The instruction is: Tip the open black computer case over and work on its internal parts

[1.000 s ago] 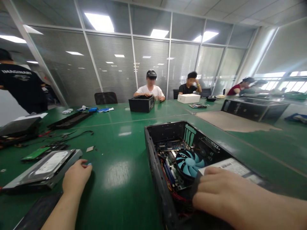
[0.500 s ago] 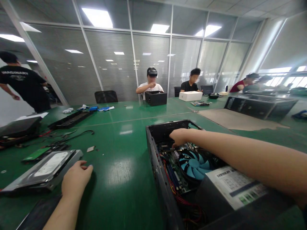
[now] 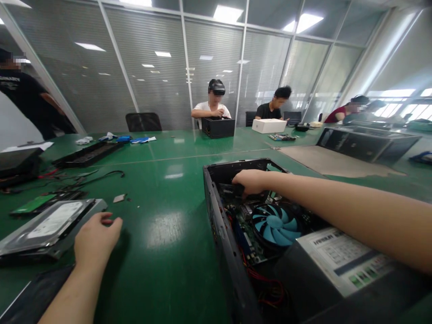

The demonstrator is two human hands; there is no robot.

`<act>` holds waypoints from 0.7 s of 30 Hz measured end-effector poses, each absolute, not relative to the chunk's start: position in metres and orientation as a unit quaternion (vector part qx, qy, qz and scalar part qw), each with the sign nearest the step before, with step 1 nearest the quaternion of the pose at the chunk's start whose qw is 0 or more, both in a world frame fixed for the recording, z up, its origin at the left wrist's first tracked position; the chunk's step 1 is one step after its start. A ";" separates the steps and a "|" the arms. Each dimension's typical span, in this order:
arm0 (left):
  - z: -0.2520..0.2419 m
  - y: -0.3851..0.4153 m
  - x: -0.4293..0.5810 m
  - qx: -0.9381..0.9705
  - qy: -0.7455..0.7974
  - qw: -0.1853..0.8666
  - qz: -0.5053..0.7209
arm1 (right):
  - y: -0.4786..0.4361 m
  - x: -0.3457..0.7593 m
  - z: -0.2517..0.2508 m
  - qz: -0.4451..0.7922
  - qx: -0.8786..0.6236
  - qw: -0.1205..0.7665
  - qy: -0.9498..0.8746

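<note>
An open black computer case (image 3: 222, 234) lies on the green table (image 3: 168, 234) in front of me, with a blue fan (image 3: 276, 223) and a grey power supply (image 3: 340, 261) inside. My right hand (image 3: 251, 181) reaches into the far end of the case, fingers curled down onto the board; what they grip is hidden. My left hand (image 3: 94, 240) rests on the table with its fingers bent, touching the corner of a hard drive in a metal bracket (image 3: 47, 227).
Cables (image 3: 84, 180), a green circuit board (image 3: 32, 204) and a black panel (image 3: 87, 153) lie at the left. Another case (image 3: 367, 144) and brown mat (image 3: 330, 164) sit at the right. Several people sit at the far side; one stands at left.
My right hand went from the power supply deep into the far end of the case. My left hand stayed by the hard drive. The view tilted down slightly.
</note>
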State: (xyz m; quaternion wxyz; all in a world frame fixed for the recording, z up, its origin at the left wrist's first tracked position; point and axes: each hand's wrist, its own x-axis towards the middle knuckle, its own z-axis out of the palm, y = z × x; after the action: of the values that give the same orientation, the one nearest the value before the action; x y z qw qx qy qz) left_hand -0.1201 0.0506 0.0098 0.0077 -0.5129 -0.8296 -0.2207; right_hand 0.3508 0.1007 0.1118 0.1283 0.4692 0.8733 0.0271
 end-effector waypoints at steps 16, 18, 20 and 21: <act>0.012 0.050 -0.117 -0.512 -0.831 -0.019 -0.218 | 0.099 0.337 0.108 0.150 0.548 0.113 0.815; 0.009 0.051 -0.121 -0.517 -0.827 -0.018 -0.219 | 0.097 0.333 0.105 0.139 0.543 0.117 0.820; 0.006 0.053 -0.124 -0.519 -0.826 -0.022 -0.217 | 0.094 0.329 0.101 0.123 0.537 0.122 0.826; 0.005 0.054 -0.126 -0.519 -0.827 -0.024 -0.217 | 0.093 0.327 0.100 0.116 0.535 0.123 0.828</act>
State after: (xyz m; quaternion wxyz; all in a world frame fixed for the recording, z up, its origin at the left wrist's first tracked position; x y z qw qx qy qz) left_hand -0.1260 0.0539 0.0048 -0.0244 -0.5186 -0.8267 -0.2169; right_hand 0.3268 0.0932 0.0995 0.1231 0.5348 0.8279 0.1158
